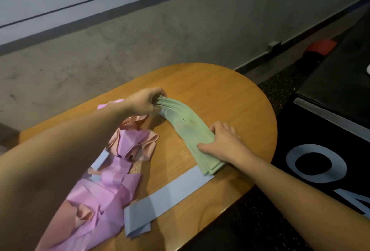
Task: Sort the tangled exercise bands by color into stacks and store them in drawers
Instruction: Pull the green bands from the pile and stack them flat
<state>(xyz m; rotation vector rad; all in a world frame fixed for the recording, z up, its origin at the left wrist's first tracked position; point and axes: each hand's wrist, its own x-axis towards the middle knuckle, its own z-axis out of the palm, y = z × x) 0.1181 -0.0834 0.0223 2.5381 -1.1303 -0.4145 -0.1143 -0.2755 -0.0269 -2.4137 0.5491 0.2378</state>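
A stack of green bands (188,128) lies on the wooden surface (230,94), arching from the far end down toward the near right edge. The left hand (147,101) grips the far end of the stack with its fingers curled around it and lifts it off the wood; the fingertips are hidden behind the bands. The right hand (224,140) lies on the near part of the stack with fingers fairly straight, pressing it flat, thumb along the stack's left edge.

The near end of the green stack overlaps a blue band (170,192) that runs flat toward the lower left, its end folded under. Left of it sits a tangled heap of purple bands (104,190) mixed with peach bands (138,144); how many of each cannot be counted, and the left forearm covers part of the heap. Another blue band (101,160) pokes out from under the tangle.

No drawers are in view. At the right, a dark mat with pale lettering (316,162) is cut off by the frame edge.
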